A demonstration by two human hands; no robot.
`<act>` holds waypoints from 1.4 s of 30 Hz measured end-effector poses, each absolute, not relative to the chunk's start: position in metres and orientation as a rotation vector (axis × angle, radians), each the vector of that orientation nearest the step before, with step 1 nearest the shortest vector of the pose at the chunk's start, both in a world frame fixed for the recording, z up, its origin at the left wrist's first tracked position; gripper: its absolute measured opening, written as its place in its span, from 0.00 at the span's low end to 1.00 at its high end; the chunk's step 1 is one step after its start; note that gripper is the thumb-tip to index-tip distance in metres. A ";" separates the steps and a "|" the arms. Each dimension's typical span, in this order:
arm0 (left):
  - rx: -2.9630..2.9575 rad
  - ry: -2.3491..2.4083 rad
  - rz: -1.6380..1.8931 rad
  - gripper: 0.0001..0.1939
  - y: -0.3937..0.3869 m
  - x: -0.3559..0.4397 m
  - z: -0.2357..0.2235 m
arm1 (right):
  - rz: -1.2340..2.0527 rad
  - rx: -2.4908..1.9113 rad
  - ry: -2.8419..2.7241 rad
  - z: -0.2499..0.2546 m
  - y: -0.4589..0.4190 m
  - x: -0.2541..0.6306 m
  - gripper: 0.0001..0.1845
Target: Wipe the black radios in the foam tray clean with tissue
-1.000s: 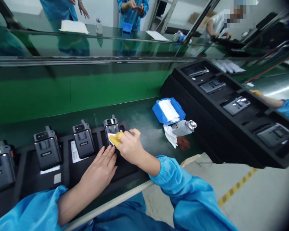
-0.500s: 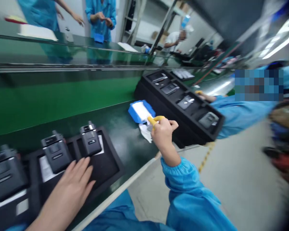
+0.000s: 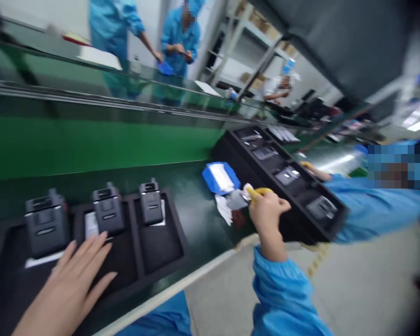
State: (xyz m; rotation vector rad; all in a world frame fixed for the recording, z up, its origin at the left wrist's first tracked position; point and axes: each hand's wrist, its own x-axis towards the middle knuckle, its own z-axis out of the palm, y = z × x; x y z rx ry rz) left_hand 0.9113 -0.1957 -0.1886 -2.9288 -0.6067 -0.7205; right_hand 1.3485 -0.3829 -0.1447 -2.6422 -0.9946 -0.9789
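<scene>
My left hand is spread flat with fingers apart over the black foam tray, just in front of the middle device. Dark handheld devices, one at left, another in the middle and a third at right, rest in its compartments with white paper under them. My right hand, with yellow covers on its fingertips, is closed on a small pale grey object whose kind is blurred. Beside it are a blue box holding white sheets and a crumpled white wipe.
A stack of black foam trays with devices in compartments stands to the right. A co-worker's blue sleeve reaches toward it. A green divider runs behind the bench, with other people beyond it.
The view has swung left, so the bench things sit farther right. My left hand has shifted left along the tray. The pale object in my right hand now shows more clearly.
</scene>
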 end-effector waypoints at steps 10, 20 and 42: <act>-2.909 -0.673 -0.574 0.35 -0.214 0.914 -0.190 | -0.826 -1.798 -1.935 -0.132 -0.236 1.182 0.12; -2.922 -0.706 -0.631 0.28 -0.216 0.914 -0.193 | -0.689 -1.416 -2.309 -0.158 -0.165 1.125 0.08; -2.993 -0.758 -0.622 0.23 -0.216 0.915 -0.186 | -0.732 -1.390 -2.289 -0.161 -0.173 1.133 0.10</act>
